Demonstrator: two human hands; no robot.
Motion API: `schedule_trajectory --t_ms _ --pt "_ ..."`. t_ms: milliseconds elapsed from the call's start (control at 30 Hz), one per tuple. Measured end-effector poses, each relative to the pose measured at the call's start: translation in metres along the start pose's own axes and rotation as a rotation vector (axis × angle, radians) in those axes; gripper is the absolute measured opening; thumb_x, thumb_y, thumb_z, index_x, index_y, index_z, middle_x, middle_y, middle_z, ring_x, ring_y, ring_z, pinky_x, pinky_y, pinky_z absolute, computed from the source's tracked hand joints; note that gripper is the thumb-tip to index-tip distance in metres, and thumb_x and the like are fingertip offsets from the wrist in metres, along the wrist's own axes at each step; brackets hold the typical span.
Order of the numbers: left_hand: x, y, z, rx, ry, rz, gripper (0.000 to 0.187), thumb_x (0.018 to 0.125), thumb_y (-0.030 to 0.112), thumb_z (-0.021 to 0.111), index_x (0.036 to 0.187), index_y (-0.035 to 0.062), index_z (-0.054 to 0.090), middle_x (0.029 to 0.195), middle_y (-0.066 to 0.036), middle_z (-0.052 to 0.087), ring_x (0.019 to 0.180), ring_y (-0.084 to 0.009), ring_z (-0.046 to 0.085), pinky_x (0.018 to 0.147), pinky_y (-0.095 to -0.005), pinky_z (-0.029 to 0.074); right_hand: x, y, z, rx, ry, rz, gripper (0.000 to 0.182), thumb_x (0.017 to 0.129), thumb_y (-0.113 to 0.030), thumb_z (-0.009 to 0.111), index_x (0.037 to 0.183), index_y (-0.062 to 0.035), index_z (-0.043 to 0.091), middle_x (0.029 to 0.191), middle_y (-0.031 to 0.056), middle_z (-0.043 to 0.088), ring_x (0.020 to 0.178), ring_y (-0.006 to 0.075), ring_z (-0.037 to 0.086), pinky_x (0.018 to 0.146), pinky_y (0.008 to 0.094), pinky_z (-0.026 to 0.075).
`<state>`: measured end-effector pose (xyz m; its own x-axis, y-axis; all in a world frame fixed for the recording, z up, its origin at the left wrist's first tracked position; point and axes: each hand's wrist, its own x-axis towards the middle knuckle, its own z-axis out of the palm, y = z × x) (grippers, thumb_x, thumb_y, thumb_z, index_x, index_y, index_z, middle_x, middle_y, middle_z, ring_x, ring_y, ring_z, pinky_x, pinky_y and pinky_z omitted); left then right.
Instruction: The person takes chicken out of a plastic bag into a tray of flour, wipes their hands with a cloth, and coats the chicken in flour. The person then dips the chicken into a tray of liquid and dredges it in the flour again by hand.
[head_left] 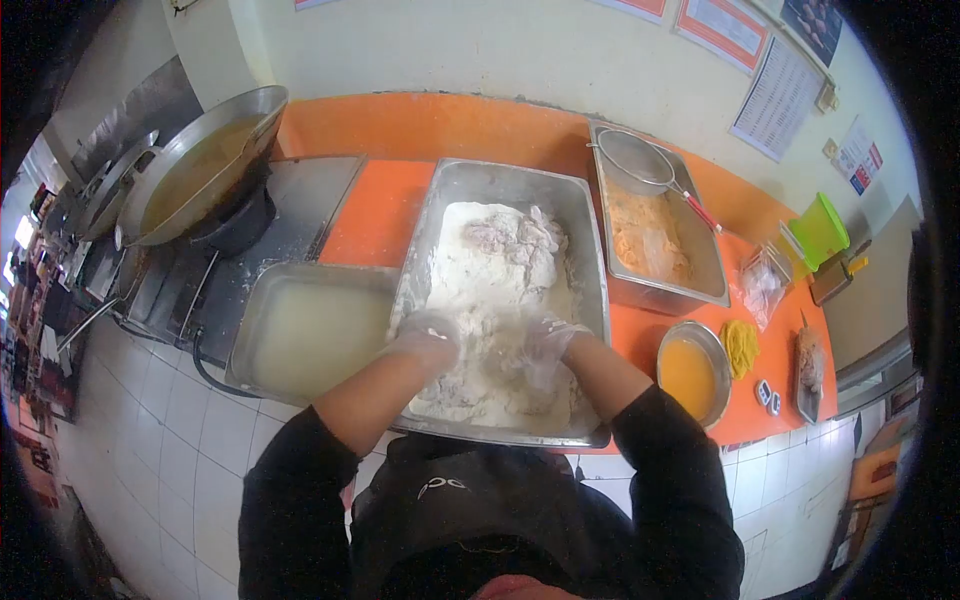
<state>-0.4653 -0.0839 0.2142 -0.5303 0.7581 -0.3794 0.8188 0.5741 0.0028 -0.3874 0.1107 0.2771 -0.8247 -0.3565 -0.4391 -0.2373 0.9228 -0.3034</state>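
An orange counter (385, 205) runs along a pale wall hung with posters, with white floor tiles below. On it a large steel tray (505, 180) holds a heap of flour (490, 290) with coated pieces at its far side. The left hand (428, 332) and right hand (547, 345), both gloved, press into the flour; whether the buried fingers are curled or spread cannot be told. A tray of pale liquid (310, 335) sits left, a wok (195, 165) beyond it.

Commercial kitchen, steel trays (600, 250), oil wok (200, 165), wall menus (775, 100)
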Motion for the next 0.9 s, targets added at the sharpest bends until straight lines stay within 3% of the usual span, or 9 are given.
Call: schedule_trajectory --t_ms 67,167,367,467,533,600,767,833,900 --pt "-0.007 0.008 0.006 0.046 -0.04 -0.004 0.029 0.072 0.015 0.053 0.097 0.0001 0.056 0.094 -0.018 0.06 0.088 -0.0275 0.059 0.078 -0.0353 0.046 0.005 -0.001 0.02 0.003 -0.153 -0.111 0.04 0.077 -0.035 0.054 0.106 -0.0069 0.056 0.098 0.0164 0.059 0.094 0.0272 0.055 0.085 0.035 0.041" --pt "-0.008 0.026 0.015 -0.009 -0.16 0.077 0.03 0.072 0.016 0.053 0.097 -0.0004 0.056 0.094 -0.018 0.06 0.088 -0.0274 0.058 0.078 -0.035 0.046 0.03 -0.016 0.062 0.033 -0.205 -0.199 0.038 0.078 -0.033 0.054 0.104 -0.0062 0.057 0.096 0.0152 0.059 0.091 0.0264 0.056 0.083 0.0349 0.041" --pt "-0.005 0.029 0.009 -0.079 -0.211 0.067 0.031 0.073 0.017 0.052 0.098 -0.0015 0.055 0.093 -0.017 0.059 0.088 -0.0271 0.058 0.078 -0.0344 0.045 0.058 -0.047 0.131 0.099 -0.034 -0.251 0.034 0.078 -0.031 0.054 0.1 -0.0049 0.057 0.092 0.013 0.06 0.083 0.025 0.056 0.077 0.0348 0.043" --pt "-0.012 0.026 -0.017 -0.104 -0.183 -0.067 0.032 0.073 0.017 0.052 0.098 -0.0021 0.054 0.092 -0.017 0.059 0.088 -0.027 0.058 0.078 -0.0341 0.045 0.063 -0.028 0.141 0.31 0.028 -0.303 0.033 0.079 -0.03 0.053 0.098 -0.0042 0.058 0.091 0.0119 0.061 0.08 0.0243 0.056 0.075 0.0348 0.044" --pt "-0.02 0.023 -0.042 -0.17 -0.155 -0.162 0.032 0.073 0.017 0.052 0.098 -0.0025 0.054 0.092 -0.017 0.059 0.088 -0.0269 0.058 0.078 -0.0339 0.045 0.069 0.009 0.154 0.732 -0.067 -0.372 0.03 0.079 -0.026 0.054 0.102 -0.0064 0.057 0.098 0.0135 0.058 0.092 0.023 0.054 0.083 0.0333 0.041" --pt "-0.026 0.018 -0.057 -0.325 -0.114 -0.202 0.033 0.073 0.018 0.052 0.098 -0.0028 0.053 0.092 -0.017 0.059 0.088 -0.0268 0.058 0.078 -0.0337 0.045 0.065 0.019 0.141 0.784 -0.158 -0.349 0.027 0.079 -0.023 0.054 0.101 -0.0073 0.057 0.1 0.0146 0.058 0.096 0.0227 0.053 0.086 0.0326 0.04" --pt "-0.017 0.0 -0.029 -1.087 0.007 -0.097 0.036 0.072 0.022 0.054 0.097 -0.0028 0.053 0.093 -0.016 0.058 0.091 -0.0278 0.057 0.079 -0.0345 0.045 0.003 -0.031 0.088 -0.111 -0.15 -0.091 0.028 0.078 -0.019 0.053 0.102 -0.0058 0.058 0.095 0.0156 0.059 0.089 0.0257 0.058 0.077 0.0346 0.046" --pt "-0.014 0.002 -0.03 -0.931 0.116 -0.093 0.036 0.071 0.024 0.055 0.096 -0.0017 0.055 0.093 -0.015 0.058 0.092 -0.028 0.057 0.079 -0.0349 0.045 -0.014 -0.028 0.083 -0.063 -0.016 0.053 0.028 0.078 -0.017 0.053 0.104 -0.0065 0.058 0.098 0.015 0.059 0.089 0.0262 0.059 0.076 0.0343 0.047" --pt "-0.012 0.014 -0.039 -0.313 0.254 -0.123 0.035 0.07 0.027 0.057 0.092 0.0004 0.057 0.092 -0.015 0.058 0.092 -0.0279 0.057 0.079 -0.0353 0.045 -0.032 -0.024 0.075 -0.039 0.078 0.184 0.028 0.077 -0.016 0.052 0.103 -0.0071 0.059 0.1 0.0144 0.06 0.089 0.026 0.059 0.076 0.034 0.047"
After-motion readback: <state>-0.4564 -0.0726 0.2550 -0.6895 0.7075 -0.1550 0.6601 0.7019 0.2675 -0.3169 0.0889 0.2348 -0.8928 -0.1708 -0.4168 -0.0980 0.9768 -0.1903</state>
